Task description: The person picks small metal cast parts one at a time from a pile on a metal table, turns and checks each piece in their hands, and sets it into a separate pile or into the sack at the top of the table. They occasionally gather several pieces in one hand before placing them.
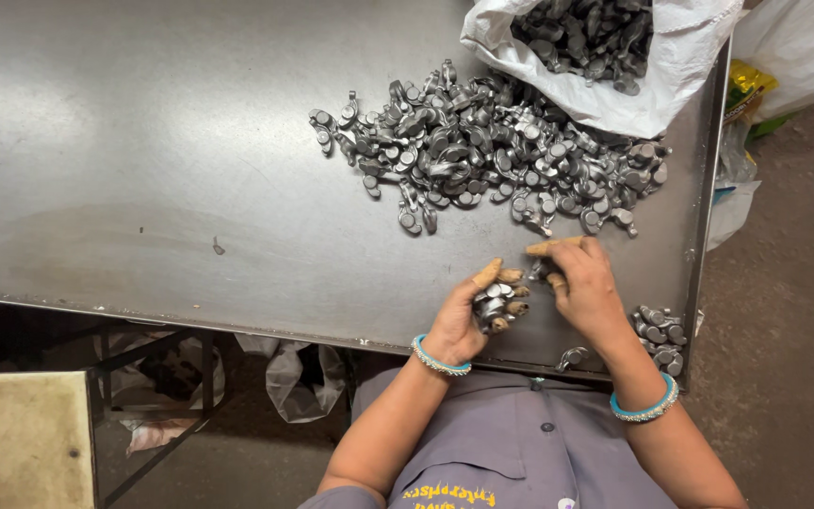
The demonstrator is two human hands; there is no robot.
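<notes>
Your left hand (468,316) fingers curl around a handful of small metal parts (494,306); your right hand (581,283) pinches another just beside it. At twelve o'clock lies the loose heap (482,151), with the white sack (614,57) beyond it at one o'clock.

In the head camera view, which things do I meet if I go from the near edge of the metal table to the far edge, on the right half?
left hand holding a handful of small metal parts, level with the right hand → big loose heap of grey metal parts → white bag full of the same parts, at the far corner.
</notes>
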